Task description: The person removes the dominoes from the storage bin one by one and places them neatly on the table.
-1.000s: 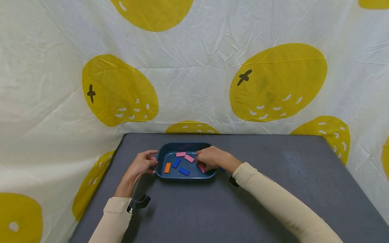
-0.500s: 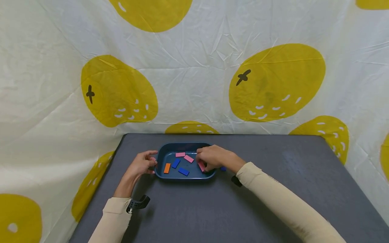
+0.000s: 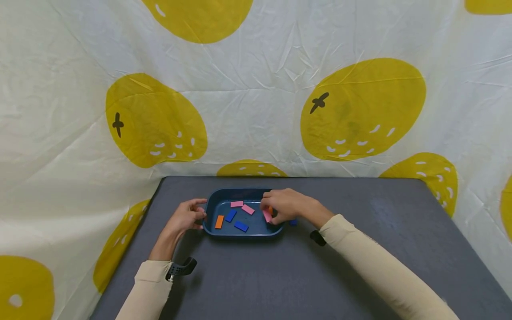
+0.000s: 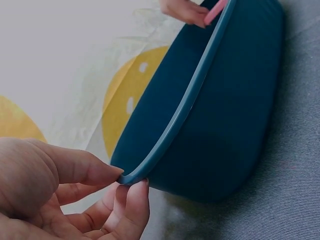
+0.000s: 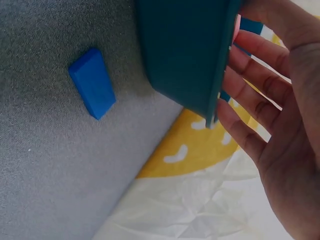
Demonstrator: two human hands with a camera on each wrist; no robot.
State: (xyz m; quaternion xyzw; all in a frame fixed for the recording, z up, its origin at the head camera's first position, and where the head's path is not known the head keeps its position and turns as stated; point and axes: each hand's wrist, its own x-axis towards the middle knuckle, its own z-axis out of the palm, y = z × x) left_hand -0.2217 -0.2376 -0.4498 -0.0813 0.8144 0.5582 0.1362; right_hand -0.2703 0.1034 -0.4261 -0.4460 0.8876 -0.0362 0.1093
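A dark teal plastic tray [image 3: 244, 235] with raised walls stands on the table. My left hand [image 3: 186, 216] pinches its left rim between thumb and fingers, plainly seen in the left wrist view. At the tray's right end my right hand [image 3: 286, 206] holds a pink block [image 3: 267, 216] inside the wall; in the right wrist view the tray wall hides most of that block. An orange block [image 3: 270, 210] shows just under the right fingers. Farther left in the tray lie two pink blocks [image 3: 248, 209], two blue blocks [image 3: 241, 226] and another orange block [image 3: 219, 222].
A blue block [image 5: 93, 84] lies on the grey tabletop [image 3: 256, 275] outside the tray's right end, partly under the right wrist in the head view. Behind the table's far edge hangs a white cloth [image 3: 256, 120] printed with yellow fruit.
My right hand has shifted slightly right and tilted the pink block up from the tray floor. An orange block now shows behind it. The left hand stays on the rim.
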